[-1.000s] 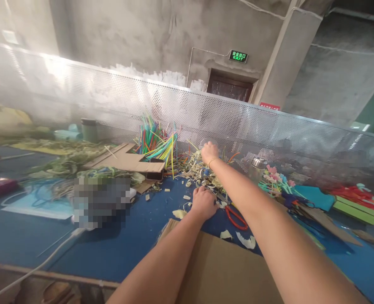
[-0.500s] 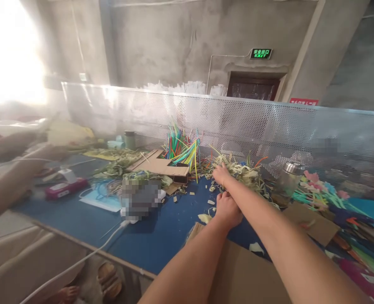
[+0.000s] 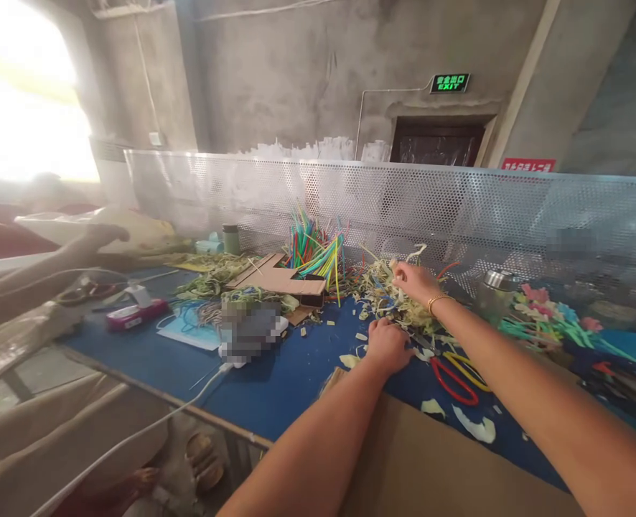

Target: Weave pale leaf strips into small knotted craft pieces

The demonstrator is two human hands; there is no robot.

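My right hand is pinched at the top of a heap of pale dried plant strips, with a light piece of it at the fingertips. Lower down, my left hand is low over the blue table, fingers curled together; whatever lies under them is hidden. Scissors with one red and one yellow handle lie between my right forearm and the left hand. Cream-coloured scraps are scattered around, and a sheet of brown cardboard is under my forearms.
Beyond stands a bundle of coloured pipe-like stems behind folded cardboard. A glass bottle and fabric flowers are to the right. On the left are a magenta power strip, a white cable and another person's arm.
My right hand has moved right and a little up, apart from the left hand, over the heap. The scissors' handles have come into sight. The left hand has barely shifted.
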